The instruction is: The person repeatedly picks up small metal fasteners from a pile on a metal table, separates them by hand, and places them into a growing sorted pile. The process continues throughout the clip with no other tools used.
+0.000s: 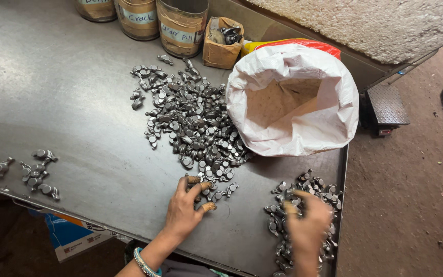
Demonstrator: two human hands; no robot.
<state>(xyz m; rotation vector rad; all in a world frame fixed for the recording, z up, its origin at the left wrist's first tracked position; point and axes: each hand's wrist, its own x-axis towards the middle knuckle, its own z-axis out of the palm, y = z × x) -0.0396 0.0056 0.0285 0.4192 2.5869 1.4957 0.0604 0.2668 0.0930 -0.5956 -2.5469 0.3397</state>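
Both hands, left [184, 208] and right [307, 223], touch grey metal parts [193, 123] beside white sack [293, 102]

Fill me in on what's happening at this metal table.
A person works bare-handed at a steel table. The left hand reaches into the near edge of a big pile of small grey metal parts. The right hand, blurred, hovers over a smaller heap at the table's right edge. An open white sack stands behind; a few parts lie apart at left.
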